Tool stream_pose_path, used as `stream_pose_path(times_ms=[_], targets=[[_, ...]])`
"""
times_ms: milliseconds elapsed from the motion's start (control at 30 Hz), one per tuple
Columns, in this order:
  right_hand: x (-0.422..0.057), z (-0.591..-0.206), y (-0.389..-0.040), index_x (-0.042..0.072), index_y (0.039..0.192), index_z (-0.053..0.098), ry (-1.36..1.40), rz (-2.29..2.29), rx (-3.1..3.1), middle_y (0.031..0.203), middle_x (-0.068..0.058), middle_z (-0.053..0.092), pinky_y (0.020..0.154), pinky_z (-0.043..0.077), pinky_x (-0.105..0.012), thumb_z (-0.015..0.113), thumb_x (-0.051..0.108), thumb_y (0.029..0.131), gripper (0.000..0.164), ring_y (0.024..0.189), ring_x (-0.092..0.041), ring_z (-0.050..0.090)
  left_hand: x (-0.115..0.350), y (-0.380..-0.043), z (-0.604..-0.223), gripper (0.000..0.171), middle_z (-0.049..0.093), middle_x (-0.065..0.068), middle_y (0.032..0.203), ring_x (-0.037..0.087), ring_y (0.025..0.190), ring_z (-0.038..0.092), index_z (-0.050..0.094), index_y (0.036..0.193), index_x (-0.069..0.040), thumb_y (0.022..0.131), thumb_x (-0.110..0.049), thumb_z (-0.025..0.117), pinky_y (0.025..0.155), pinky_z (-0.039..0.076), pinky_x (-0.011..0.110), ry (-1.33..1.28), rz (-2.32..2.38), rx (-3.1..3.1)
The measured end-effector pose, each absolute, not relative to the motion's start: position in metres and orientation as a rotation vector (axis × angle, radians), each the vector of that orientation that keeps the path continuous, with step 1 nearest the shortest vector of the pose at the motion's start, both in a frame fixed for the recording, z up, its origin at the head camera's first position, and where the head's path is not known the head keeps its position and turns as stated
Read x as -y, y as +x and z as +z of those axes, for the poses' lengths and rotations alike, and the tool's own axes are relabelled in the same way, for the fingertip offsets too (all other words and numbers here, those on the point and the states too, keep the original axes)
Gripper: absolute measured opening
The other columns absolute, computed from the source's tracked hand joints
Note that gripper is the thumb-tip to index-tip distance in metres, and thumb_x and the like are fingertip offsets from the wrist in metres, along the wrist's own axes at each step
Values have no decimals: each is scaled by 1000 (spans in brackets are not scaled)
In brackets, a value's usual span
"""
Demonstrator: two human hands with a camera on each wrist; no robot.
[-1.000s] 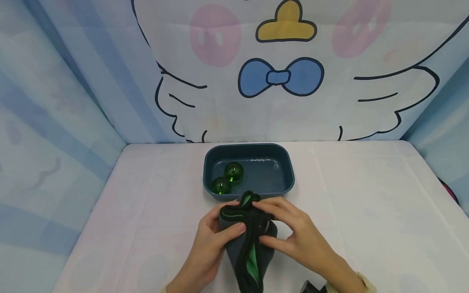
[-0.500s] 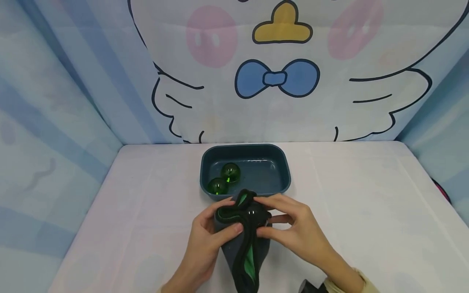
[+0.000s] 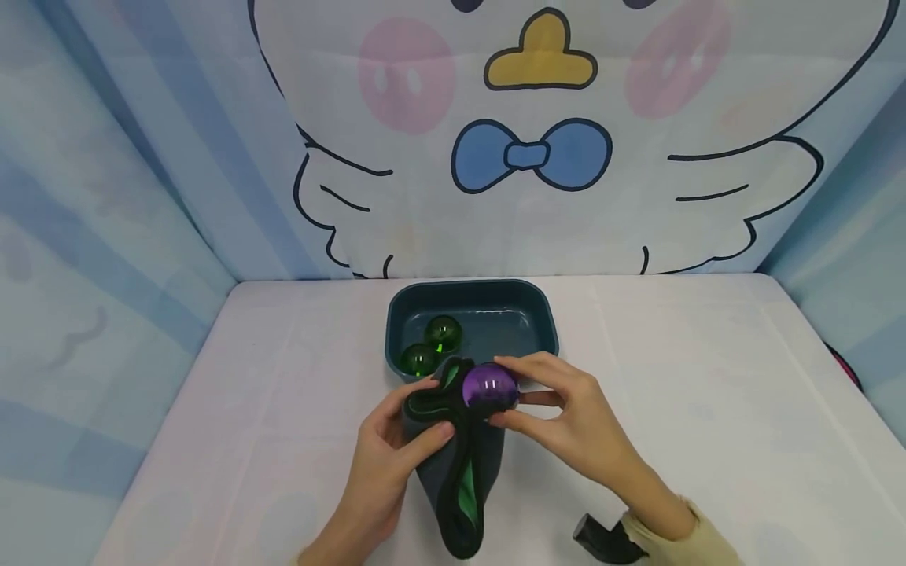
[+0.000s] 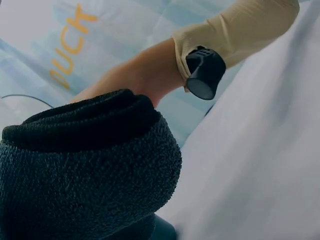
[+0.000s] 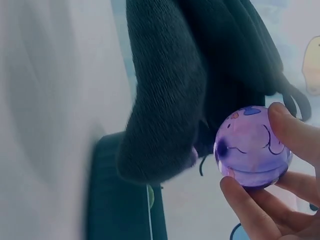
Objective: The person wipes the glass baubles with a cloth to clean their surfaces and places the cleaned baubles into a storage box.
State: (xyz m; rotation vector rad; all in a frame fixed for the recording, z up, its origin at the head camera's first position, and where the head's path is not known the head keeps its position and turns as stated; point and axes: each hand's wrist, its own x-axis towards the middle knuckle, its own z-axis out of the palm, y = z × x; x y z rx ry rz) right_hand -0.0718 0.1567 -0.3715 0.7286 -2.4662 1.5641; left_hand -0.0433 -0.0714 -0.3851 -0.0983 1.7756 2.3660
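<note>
A soft, dark grey pouch-like fabric piece [image 3: 488, 460] with a thick black rim and green lining is held near the middle of the table. My left hand [image 3: 389, 460] grips its left side, thumb over the rim. At the pouch's upper right, my right hand [image 3: 573, 420] pinches a clear purple ball [image 3: 490, 384] between thumb and fingers. In the right wrist view, the ball [image 5: 250, 150] sits in the fingertips beside the fabric [image 5: 165, 95]. The left wrist view shows mostly the pouch's fuzzy side [image 4: 90, 185]; the left fingers are hidden there.
Just beyond the hands stands a dark teal bin [image 3: 470, 285]. Two clear green balls [image 3: 443, 334] lie at its left end. A black wrist-worn device [image 3: 605, 541] shows by the right sleeve [image 3: 675, 542]. A printed cloth backdrop [image 3: 531, 228] rises behind the table.
The purple ball has come out from the pouch opening in my right fingers and now shows fully. Both hands and the pouch have shifted slightly left and away from me.
</note>
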Motion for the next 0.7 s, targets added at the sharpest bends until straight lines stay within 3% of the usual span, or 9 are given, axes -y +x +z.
stream_pose_path(times_ms=[233,500,700], targets=[[-160,-370,-87,14,128,66,635,1434,2520,114,-1,67,78,59,-24,86,16,76,56,104,-16,66,82,-41,-387,52,58,8,134,24,121,54,61,130,-12,81,-7,80,96,53,32,-171,2305,-1833],[-159,-382,-105,8,129,65,569,1419,2567,113,-5,66,81,59,-26,85,17,76,57,104,-20,66,95,-36,-390,48,62,3,130,22,120,55,65,124,-16,79,-12,83,96,51,29,-182,2165,-2006],[-157,-389,-118,4,131,63,505,1403,2626,113,-10,64,83,59,-29,85,16,77,59,104,-24,67,107,-35,-387,45,62,-4,131,18,123,53,68,120,-20,78,-16,84,111,39,45,-138,2037,-2135]])
